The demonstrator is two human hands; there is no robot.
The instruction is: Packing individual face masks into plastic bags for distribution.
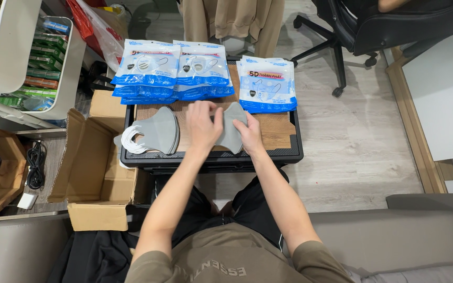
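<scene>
We hold a small stack of grey masks (230, 128) between both hands at the middle of the wooden tray top (273, 131), a little to the right of centre. The stack stands on edge with its long axis running near to far, tilted slightly. Our left hand (203, 126) lies flat against its left face with fingers spread over the top; our right hand (248, 133) presses the right side, so the stack is clamped between the two palms, equally close to each. Left of our hands, another pile of grey masks (155, 131) with white ear loops rests at the tray's left end. Beyond, on the far edge, lie blue-and-white mask packets (195, 68). An open cardboard box (98, 162) sits on the floor to the left.
</scene>
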